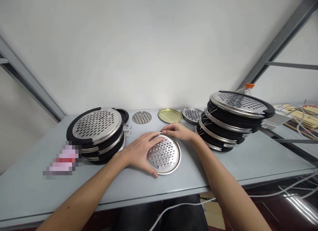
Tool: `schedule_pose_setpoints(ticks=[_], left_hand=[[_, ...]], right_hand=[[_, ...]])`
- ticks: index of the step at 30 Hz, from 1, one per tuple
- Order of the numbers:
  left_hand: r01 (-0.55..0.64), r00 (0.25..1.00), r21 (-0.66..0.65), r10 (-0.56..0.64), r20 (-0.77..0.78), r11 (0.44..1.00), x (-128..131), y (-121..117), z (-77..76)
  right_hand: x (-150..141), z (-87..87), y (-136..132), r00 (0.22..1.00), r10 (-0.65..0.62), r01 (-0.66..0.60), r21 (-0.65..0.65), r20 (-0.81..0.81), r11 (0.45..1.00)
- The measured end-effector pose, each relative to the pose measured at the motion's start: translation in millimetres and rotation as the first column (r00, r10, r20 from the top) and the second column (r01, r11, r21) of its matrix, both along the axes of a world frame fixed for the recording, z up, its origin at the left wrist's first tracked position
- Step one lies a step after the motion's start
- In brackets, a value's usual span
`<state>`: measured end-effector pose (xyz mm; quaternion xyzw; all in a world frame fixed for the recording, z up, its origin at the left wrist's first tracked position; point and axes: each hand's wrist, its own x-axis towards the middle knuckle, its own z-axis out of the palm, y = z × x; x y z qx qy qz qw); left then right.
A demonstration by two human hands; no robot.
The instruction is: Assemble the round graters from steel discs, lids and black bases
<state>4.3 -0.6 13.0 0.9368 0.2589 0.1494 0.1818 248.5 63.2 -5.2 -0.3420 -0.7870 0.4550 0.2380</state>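
A round steel grater disc (165,155) with several slots lies flat on the grey table (260,158) in front of me. My left hand (139,151) curls around its left edge, thumb at the near rim and fingers over the far rim. My right hand (177,131) rests with its fingers stretched flat on the disc's far right edge.
A stack of black-rimmed grater lids (98,133) stands at the left, a taller leaning stack (230,121) at the right. Behind lie a small perforated disc (141,117), a gold lid (170,115) and another steel disc (192,114). Cables (300,110) trail at the far right.
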Motion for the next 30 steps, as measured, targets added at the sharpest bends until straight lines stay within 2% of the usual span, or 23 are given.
schedule_pose_setpoints(ticks=[5,10,17,22,27,30], left_hand=[[-0.035,0.997,-0.031,0.033,-0.068,0.999,-3.1,1.5,-4.3],[-0.080,0.988,-0.092,0.066,-0.137,0.993,-7.3,1.6,-9.4],[-0.092,0.979,-0.051,0.081,-0.190,0.994,-6.5,-1.1,-8.0],[-0.103,0.981,-0.053,0.093,-0.168,0.993,-6.9,2.3,-11.3],[-0.233,0.969,-0.051,0.228,-0.094,0.971,-7.0,8.5,-19.7],[-0.293,0.955,-0.076,0.287,-0.076,0.953,-6.3,10.2,-23.5]], right_hand=[[-3.2,-1.0,1.2,0.996,-0.086,0.085,0.055,0.017,0.995],[-7.0,0.3,-0.8,0.995,-0.103,0.102,0.058,0.004,0.993],[-7.9,-0.6,-1.9,0.989,-0.143,0.139,0.070,0.045,0.988],[-9.1,-0.4,-2.0,0.981,-0.184,0.175,0.124,0.068,0.977],[-17.2,-1.7,-3.5,0.954,-0.296,0.280,0.228,0.038,0.933],[-22.8,-6.6,-4.1,0.946,-0.318,0.284,0.320,0.057,0.904]])
